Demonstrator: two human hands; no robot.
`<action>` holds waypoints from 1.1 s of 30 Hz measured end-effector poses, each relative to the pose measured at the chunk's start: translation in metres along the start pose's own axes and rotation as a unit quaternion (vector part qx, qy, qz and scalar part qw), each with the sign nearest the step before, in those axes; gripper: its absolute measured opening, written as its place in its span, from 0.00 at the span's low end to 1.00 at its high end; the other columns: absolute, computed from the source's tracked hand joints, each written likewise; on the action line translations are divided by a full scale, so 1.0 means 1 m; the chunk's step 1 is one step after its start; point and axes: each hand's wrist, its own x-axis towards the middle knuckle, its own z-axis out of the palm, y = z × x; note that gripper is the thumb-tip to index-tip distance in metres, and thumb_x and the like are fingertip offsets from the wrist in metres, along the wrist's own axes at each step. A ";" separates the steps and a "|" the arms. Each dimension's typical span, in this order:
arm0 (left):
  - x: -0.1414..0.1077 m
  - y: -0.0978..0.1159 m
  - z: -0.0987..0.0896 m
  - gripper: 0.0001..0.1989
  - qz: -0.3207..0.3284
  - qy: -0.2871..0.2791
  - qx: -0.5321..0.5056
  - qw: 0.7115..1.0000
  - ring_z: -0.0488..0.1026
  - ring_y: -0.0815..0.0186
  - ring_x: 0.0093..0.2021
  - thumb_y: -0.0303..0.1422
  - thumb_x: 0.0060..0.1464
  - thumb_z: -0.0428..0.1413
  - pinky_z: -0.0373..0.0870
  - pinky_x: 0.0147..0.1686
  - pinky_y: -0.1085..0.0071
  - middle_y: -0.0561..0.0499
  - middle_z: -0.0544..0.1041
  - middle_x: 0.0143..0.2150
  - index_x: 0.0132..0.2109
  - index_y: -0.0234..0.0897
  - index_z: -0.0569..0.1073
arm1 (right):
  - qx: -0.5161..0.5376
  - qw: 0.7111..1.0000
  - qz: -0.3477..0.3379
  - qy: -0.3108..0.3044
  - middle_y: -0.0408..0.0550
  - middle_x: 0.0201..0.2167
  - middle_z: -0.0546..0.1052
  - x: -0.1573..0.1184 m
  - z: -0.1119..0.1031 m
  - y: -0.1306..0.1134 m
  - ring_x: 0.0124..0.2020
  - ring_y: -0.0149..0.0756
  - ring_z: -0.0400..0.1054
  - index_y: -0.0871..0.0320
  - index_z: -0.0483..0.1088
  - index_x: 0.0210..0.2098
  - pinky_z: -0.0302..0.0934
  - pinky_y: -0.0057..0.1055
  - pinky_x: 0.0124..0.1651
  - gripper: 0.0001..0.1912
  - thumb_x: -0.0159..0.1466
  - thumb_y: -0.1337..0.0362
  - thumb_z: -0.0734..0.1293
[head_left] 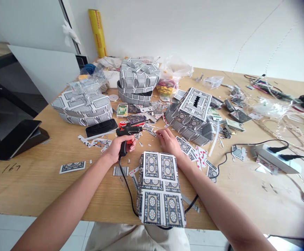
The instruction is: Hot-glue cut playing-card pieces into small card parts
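Observation:
My left hand (121, 146) is wrapped round the handle of a black glue gun (131, 130), whose nozzle points right. Just right of the nozzle tip, my right hand (169, 142) has its fingers curled in a pinch; whatever may be between the fingertips is too small to make out. Between my forearms, at the table's front edge, stands a box covered with blue-backed playing cards (160, 188). The gun's black cord (127, 190) runs down behind this box. Scraps of cut card lie below the nozzle.
Card-covered boxes stand at the back left (85, 104), back middle (139, 78) and right (191, 115). A phone (101, 129) lies left of the glue gun. Loose playing cards (187, 148) are scattered about. At the right sits a power strip (277, 158) with plugged-in black cords.

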 end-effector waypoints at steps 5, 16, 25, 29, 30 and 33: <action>0.000 0.000 0.000 0.17 0.002 0.001 -0.001 1.000 0.65 0.70 0.25 0.40 0.48 0.69 0.65 0.27 0.72 0.51 0.70 0.27 0.28 0.34 0.72 | 0.009 1.000 -0.017 0.007 0.54 0.50 0.81 -0.001 0.004 0.006 0.48 0.47 0.79 0.51 0.76 0.52 0.74 0.38 0.48 0.13 0.78 0.66 0.60; 0.000 0.000 0.001 0.16 0.001 0.001 0.001 1.000 0.65 0.70 0.26 0.39 0.49 0.69 0.64 0.27 0.72 0.51 0.70 0.27 0.28 0.34 0.72 | 0.005 1.000 -0.003 0.023 0.55 0.51 0.77 0.000 0.007 0.005 0.46 0.48 0.77 0.52 0.73 0.53 0.72 0.41 0.47 0.13 0.77 0.67 0.59; 0.000 0.000 -0.001 0.16 -0.001 0.001 0.002 1.000 0.65 0.70 0.26 0.40 0.48 0.69 0.64 0.27 0.72 0.52 0.69 0.27 0.28 0.34 0.72 | 0.000 1.000 0.005 0.019 0.56 0.48 0.75 0.000 0.010 0.009 0.42 0.49 0.74 0.53 0.69 0.52 0.71 0.42 0.43 0.11 0.76 0.68 0.57; 0.000 0.000 -0.001 0.16 -0.002 -0.001 0.004 1.000 0.65 0.69 0.26 0.40 0.49 0.69 0.65 0.27 0.72 0.51 0.69 0.27 0.28 0.35 0.72 | 0.005 1.000 -0.007 0.013 0.55 0.47 0.73 0.001 0.011 0.011 0.42 0.47 0.73 0.53 0.68 0.52 0.71 0.41 0.43 0.12 0.74 0.71 0.57; 0.000 0.000 -0.001 0.16 -0.002 -0.002 0.004 1.000 0.64 0.69 0.26 0.40 0.49 0.69 0.65 0.27 0.72 0.51 0.69 0.27 0.28 0.35 0.72 | 0.006 1.000 -0.009 0.012 0.55 0.47 0.73 0.001 0.011 0.011 0.42 0.47 0.73 0.53 0.68 0.52 0.71 0.41 0.44 0.13 0.74 0.71 0.57; 0.000 -0.001 -0.001 0.16 -0.001 -0.004 0.006 1.000 0.65 0.69 0.26 0.40 0.49 0.69 0.65 0.27 0.72 0.51 0.69 0.27 0.28 0.35 0.72 | 0.008 1.000 -0.013 0.012 0.56 0.49 0.73 0.001 0.010 0.010 0.44 0.47 0.74 0.54 0.69 0.53 0.72 0.42 0.45 0.14 0.75 0.71 0.57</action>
